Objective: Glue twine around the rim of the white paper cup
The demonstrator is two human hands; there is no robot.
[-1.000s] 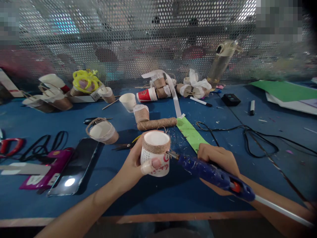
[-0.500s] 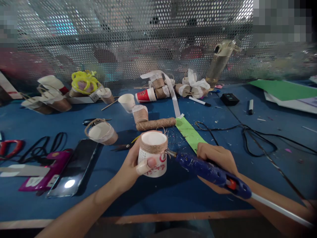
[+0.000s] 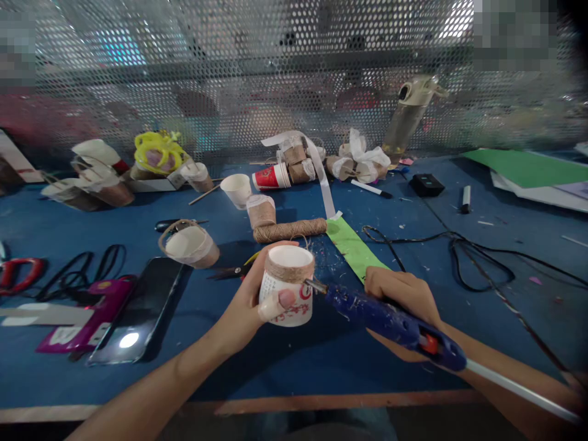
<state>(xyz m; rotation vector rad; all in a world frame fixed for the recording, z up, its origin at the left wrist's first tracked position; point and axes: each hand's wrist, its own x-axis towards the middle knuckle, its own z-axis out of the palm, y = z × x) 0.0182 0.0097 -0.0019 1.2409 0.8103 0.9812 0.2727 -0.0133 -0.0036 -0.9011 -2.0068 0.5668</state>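
Note:
My left hand (image 3: 250, 300) is closed around a white paper cup (image 3: 287, 309) with red printing, its thumb across the front. Brown twine (image 3: 289, 274) wraps the cup just under its rim, and a loose strand rises behind. My right hand (image 3: 404, 297) grips a blue hot glue gun (image 3: 381, 318), with a white glue stick (image 3: 519, 387) jutting from its rear. The gun's metal nozzle (image 3: 316, 285) sits against or very near the twine's lower edge, on the cup's right side. Behind the cup lies a roll of twine (image 3: 290, 230).
A twine-handled cup (image 3: 193, 245), scissors (image 3: 229, 272), a phone (image 3: 138, 312) and a purple glue gun (image 3: 98, 312) lie left. Green paper strip (image 3: 351, 245) runs behind my right hand. Black cable (image 3: 459, 245) crosses the right side. Several wrapped cups and a bottle (image 3: 407, 122) stand along the mesh screen.
The cup in my left hand has shifted slightly right and turned a little against the nozzle. My right hand and the glue gun have hardly moved.

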